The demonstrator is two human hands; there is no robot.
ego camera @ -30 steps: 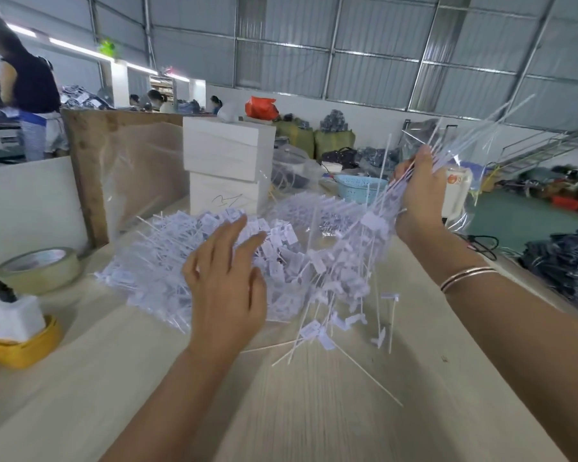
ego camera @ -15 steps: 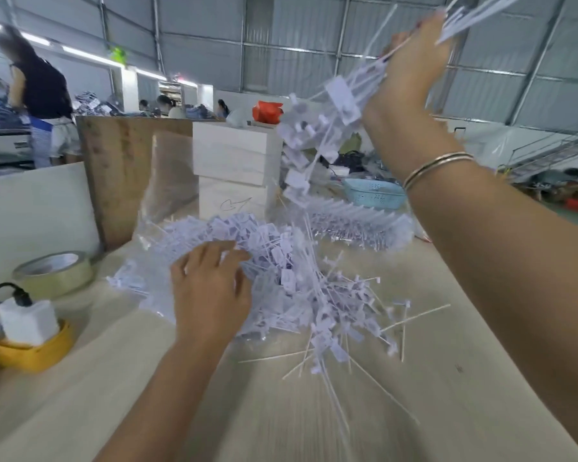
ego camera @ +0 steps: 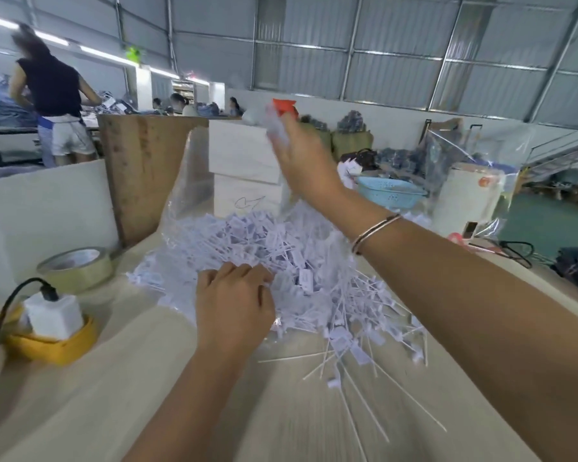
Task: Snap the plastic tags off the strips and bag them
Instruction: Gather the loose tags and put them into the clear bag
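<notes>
1. Tags (ego camera: 264,248) are lying heaped on the table (ego camera: 80,411), spilling partly out of a clear bag (ego camera: 191,175).
2. Left hand (ego camera: 234,308) is resting on the heap with fingers curled into it, probably holding it down.
3. Right hand (ego camera: 301,161) is raised over the bag, blurred; I cannot tell its grip.
4. Loose strips (ego camera: 364,388) are lying nearer, outside the bag.

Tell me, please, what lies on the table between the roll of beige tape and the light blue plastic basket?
In the head view, between the roll of beige tape and the light blue plastic basket lies the clear plastic bag with its heap of white plastic tags.
</notes>
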